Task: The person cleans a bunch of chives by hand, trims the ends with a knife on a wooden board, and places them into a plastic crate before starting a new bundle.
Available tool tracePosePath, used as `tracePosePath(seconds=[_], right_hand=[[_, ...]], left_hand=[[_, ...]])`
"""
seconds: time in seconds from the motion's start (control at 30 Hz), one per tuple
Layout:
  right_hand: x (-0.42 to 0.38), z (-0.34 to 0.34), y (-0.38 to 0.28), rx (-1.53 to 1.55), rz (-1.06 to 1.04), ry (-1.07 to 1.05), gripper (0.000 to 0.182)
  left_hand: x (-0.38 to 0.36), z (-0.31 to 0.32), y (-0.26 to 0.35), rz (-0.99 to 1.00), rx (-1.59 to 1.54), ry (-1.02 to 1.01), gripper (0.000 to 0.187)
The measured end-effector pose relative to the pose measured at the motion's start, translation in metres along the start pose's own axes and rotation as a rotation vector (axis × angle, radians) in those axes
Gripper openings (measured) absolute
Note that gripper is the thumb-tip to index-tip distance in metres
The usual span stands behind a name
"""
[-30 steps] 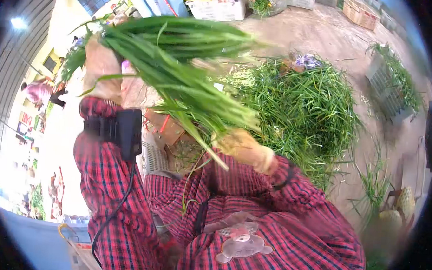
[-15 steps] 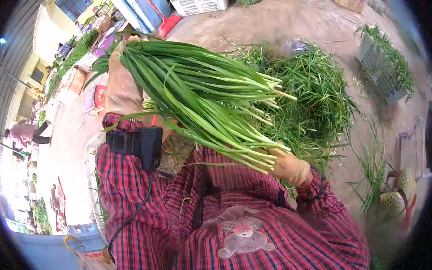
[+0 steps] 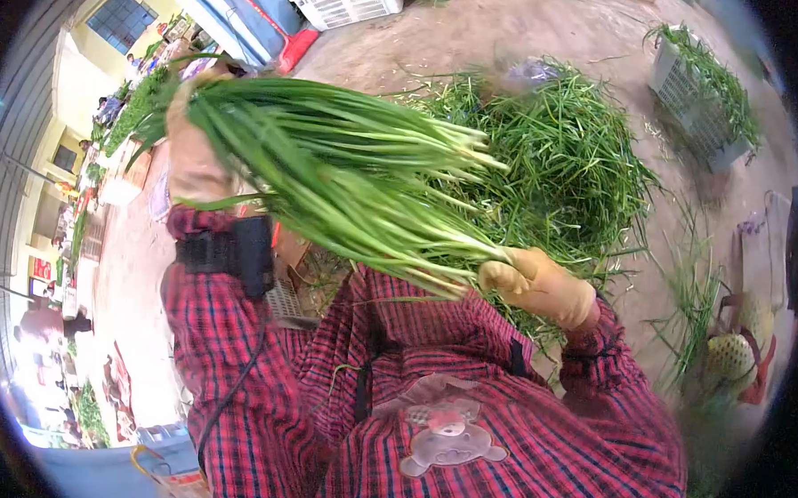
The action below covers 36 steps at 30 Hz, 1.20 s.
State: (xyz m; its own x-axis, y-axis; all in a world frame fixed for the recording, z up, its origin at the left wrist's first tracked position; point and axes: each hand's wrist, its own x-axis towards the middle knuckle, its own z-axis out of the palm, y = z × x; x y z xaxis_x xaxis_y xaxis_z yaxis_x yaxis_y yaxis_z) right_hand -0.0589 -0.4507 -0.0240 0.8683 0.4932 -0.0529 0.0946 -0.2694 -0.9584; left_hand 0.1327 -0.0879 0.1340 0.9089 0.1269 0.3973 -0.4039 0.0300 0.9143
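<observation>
A large bunch of garlic chives point(image 3: 332, 148) stretches across the view in front of my chest, its pale stem ends to the right. My gloved left hand point(image 3: 188, 137) is closed round the leafy end at the left; leaves hide most of its fingers. At the lower right, my gloved right hand point(image 3: 540, 286) has its fingers curled against the lowest stem ends, gripping a few of them. Beyond the bunch lies a big heap of loose green leaves point(image 3: 572, 159) on the floor.
A white crate point(image 3: 352, 5) stands at the back beside a red broom point(image 3: 296, 49). Another crate point(image 3: 699, 106) of greens is at the right. A spotted yellowish object point(image 3: 731, 357) sits at the far right. People and more greens are at the left.
The bunch and my left hand have shifted left in view. My right hand has come out from behind the stem ends, its curled fingers now showing at their tips.
</observation>
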Motion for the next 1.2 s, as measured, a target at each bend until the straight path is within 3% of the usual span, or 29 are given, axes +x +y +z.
tracePosePath(seconds=[0.03, 0.1, 0.17, 0.23, 0.27, 0.3, 0.37, 0.43, 0.47, 0.57, 0.6, 0.63, 0.7, 0.77, 0.8, 0.83, 0.87, 0.9, 0.97, 1.03, 1.1, 1.13, 1.2], right_hand=[[-0.009, 0.000, 0.012, 0.006, 0.003, 0.013, 0.024], [-0.033, -0.005, 0.064, -0.086, 0.179, 0.192, 0.027], [-0.047, -0.013, 0.131, -0.379, 0.350, 0.227, 0.031], [-0.064, -0.015, 0.194, -0.737, 0.588, 0.113, 0.035], [-0.064, -0.015, 0.204, -0.768, 0.610, 0.051, 0.041], [-0.058, -0.012, 0.204, -0.759, 0.603, 0.057, 0.041], [-0.039, -0.005, 0.197, -0.624, 0.188, 0.383, 0.051], [0.001, -0.001, 0.150, -0.379, -0.012, 0.395, 0.048], [0.022, 0.006, 0.125, -0.085, -0.011, 0.410, 0.047], [0.085, 0.024, 0.065, -0.086, -0.343, 0.478, 0.059], [0.107, 0.033, 0.050, -0.022, -0.393, 0.462, 0.064], [0.130, 0.039, 0.034, 0.070, -0.474, 0.396, 0.070], [0.160, 0.052, 0.004, -0.190, -0.351, 0.371, 0.080], [0.158, 0.046, -0.040, 0.206, -0.247, 0.158, 0.067], [0.171, 0.056, -0.028, 0.208, -0.252, 0.160, 0.067], [0.190, 0.072, -0.002, 0.296, -0.252, 0.103, 0.054], [0.201, 0.083, 0.011, 0.384, -0.249, 0.043, 0.043], [0.195, 0.083, 0.009, 0.386, -0.247, 0.037, 0.043], [0.164, 0.070, -0.007, 0.306, -0.128, -0.042, 0.026], [0.145, 0.063, -0.003, 0.380, -0.186, -0.061, 0.026], [0.135, 0.058, 0.010, 0.680, -0.193, -0.155, 0.029], [0.129, 0.061, 0.009, 0.790, -0.161, -0.099, 0.030], [0.117, 0.050, 0.010, 0.616, -0.208, -0.043, 0.029]], left_hand=[[0.000, -0.010, 0.013, -0.118, -0.051, 0.029, 0.024], [-0.006, -0.027, 0.028, 0.074, -0.038, -0.050, 0.024], [0.007, -0.060, 0.036, 0.090, 0.064, -0.051, 0.023], [0.009, -0.069, 0.038, 0.112, 0.161, -0.049, 0.023], [0.006, -0.067, 0.041, 0.180, 0.250, 0.005, 0.026], [0.003, -0.065, 0.044, 0.250, 0.340, 0.060, 0.029], [-0.008, -0.056, 0.054, 0.199, 0.332, 0.090, 0.030], [-0.021, -0.049, 0.061, 0.080, 0.296, 0.164, 0.033], [-0.022, -0.063, 0.058, 0.053, 0.341, 0.093, 0.034], [-0.038, -0.052, 0.062, 0.082, 0.216, 0.016, 0.035], [-0.042, -0.044, 0.064, 0.151, 0.429, -0.022, 0.035], [-0.044, -0.043, 0.063, 0.154, 0.429, -0.030, 0.035], [-0.048, -0.043, 0.063, 0.314, 0.577, -0.142, 0.032], [-0.050, -0.036, 0.065, 0.227, 0.481, -0.044, 0.032], [-0.051, -0.035, 0.067, 0.185, 0.382, -0.040, 0.032], [-0.052, -0.036, 0.069, 0.141, 0.284, -0.034, 0.032], [-0.053, -0.039, 0.073, 0.157, 0.386, -0.024, 0.030], [-0.055, -0.041, 0.076, 0.154, 0.389, -0.020, 0.030], [-0.060, -0.043, 0.078, 0.486, 0.871, -0.159, 0.034], [-0.071, -0.060, 0.060, 0.375, 0.713, -0.149, 0.041], [-0.075, -0.075, 0.040, 0.649, 0.929, 0.056, 0.043], [-0.073, -0.073, 0.047, 0.341, 0.924, 0.057, 0.044], [-0.072, -0.085, 0.036, 0.416, 0.785, 0.002, 0.045]])
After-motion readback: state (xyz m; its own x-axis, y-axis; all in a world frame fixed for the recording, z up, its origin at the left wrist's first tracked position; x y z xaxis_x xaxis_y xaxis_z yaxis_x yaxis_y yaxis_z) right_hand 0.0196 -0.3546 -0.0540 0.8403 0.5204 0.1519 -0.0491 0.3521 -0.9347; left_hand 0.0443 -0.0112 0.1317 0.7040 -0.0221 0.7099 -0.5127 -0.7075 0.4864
